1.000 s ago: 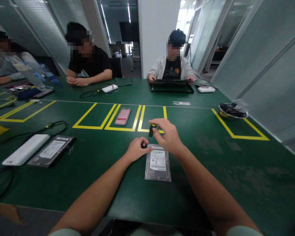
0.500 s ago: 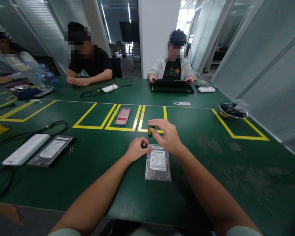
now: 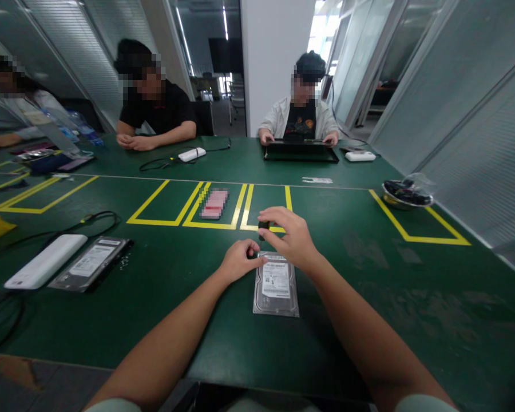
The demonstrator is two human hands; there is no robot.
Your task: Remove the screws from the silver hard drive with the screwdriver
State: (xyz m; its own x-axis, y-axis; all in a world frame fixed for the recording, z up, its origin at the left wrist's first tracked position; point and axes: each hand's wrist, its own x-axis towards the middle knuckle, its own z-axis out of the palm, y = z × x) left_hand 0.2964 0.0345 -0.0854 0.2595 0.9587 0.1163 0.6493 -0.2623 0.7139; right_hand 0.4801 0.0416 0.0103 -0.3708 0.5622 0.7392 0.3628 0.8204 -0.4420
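Note:
A silver hard drive (image 3: pixel 277 286) with a white label lies flat on the green table in front of me. My left hand (image 3: pixel 241 260) grips its far left corner, thumb on the top face and fingers curled at the edge. Pinched between the thumb and fingers of my right hand (image 3: pixel 289 234) is a small screwdriver (image 3: pixel 263 226) with a black and yellow handle. It stands upright over that same corner. Its tip is partly hidden by my left fingers, so contact with a screw cannot be made out.
To the left lie a second hard drive (image 3: pixel 92 264), loose screws (image 3: pixel 124 262), a white power bank (image 3: pixel 47 260) and black cables. A pink packet (image 3: pixel 214 203) lies inside yellow tape. A bowl of black items (image 3: pixel 407 193) stands far right. Across the table, a person holds a black tray (image 3: pixel 301 151).
The screwdriver handle has turned in my right fingers, showing black where yellow faced me. My left hand and the hard drive have stayed in place.

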